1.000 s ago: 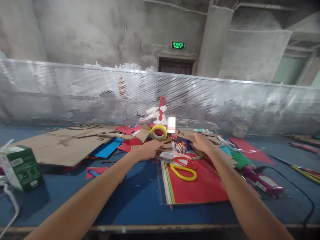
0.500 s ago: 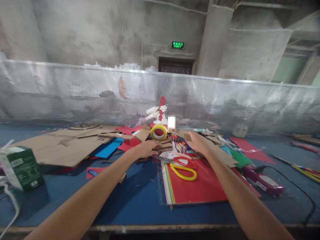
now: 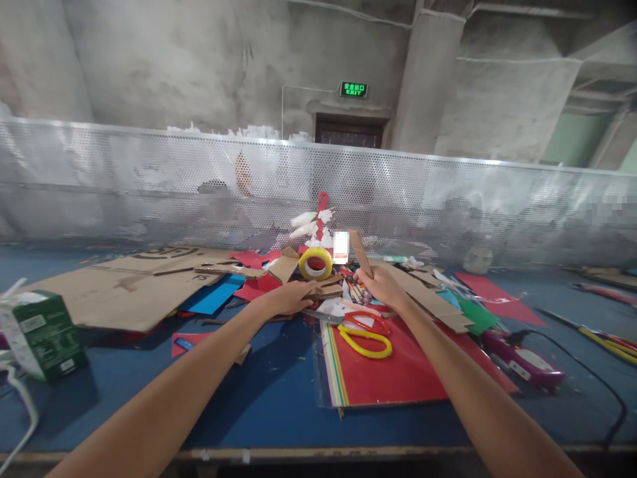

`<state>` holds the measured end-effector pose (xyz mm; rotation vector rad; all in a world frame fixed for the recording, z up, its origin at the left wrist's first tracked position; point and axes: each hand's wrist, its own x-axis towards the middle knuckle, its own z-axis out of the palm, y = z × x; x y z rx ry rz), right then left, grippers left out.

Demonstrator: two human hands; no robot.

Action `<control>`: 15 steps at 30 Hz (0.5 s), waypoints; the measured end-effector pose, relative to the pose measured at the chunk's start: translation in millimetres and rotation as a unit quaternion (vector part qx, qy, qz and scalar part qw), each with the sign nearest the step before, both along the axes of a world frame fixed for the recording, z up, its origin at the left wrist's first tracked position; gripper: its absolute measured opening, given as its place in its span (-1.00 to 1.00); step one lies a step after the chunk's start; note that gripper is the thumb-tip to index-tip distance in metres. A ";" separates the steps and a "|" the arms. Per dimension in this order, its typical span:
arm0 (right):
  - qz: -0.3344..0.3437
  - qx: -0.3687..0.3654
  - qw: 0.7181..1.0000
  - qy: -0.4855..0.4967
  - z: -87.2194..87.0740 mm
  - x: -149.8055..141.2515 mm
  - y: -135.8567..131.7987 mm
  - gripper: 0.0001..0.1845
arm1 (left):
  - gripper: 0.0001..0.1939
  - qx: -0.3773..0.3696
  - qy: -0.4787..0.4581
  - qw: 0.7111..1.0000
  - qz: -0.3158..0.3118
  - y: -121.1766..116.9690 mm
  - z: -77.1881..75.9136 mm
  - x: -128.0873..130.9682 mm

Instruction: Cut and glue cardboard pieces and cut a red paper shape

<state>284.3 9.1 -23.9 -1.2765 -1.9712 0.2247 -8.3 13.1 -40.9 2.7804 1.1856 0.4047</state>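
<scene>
In my right hand (image 3: 381, 285) a narrow cardboard strip (image 3: 361, 253) is gripped near its lower end, standing up and leaning to the left. My left hand (image 3: 293, 297) lies in the pile, thumb and fingers around the edge of a small cardboard piece (image 3: 329, 291). Just behind it stands a yellow roll of tape (image 3: 315, 263). Scissors with red and yellow handles (image 3: 365, 344) rest on a pack of red paper (image 3: 398, 378) between my forearms. Crayons (image 3: 356, 292) show beside my right fingers.
A large cardboard sheet (image 3: 119, 292) covers the left side, with blue paper (image 3: 215, 295) beside it. A green box (image 3: 52, 335) stands at far left. To the right lie a purple device (image 3: 522, 358) and its black cable. A perforated metal screen (image 3: 408, 199) closes off the back.
My right hand has shifted left and raised the cardboard strip from lying low to nearly upright. My left hand has stayed almost in place.
</scene>
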 end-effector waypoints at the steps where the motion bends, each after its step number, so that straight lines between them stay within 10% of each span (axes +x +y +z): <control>1: 0.006 0.010 1.000 0.001 -1.0 -0.5 0.8 -0.67 | -0.52 -0.004 -0.003 1.000 0.000 0.3 -0.3 -0.3; 15: 0.050 -0.026 0.996 0.066 -2.4 -10.1 -3.2 -0.80 | -0.50 0.023 -0.092 0.995 -0.026 -2.1 7.5 1.8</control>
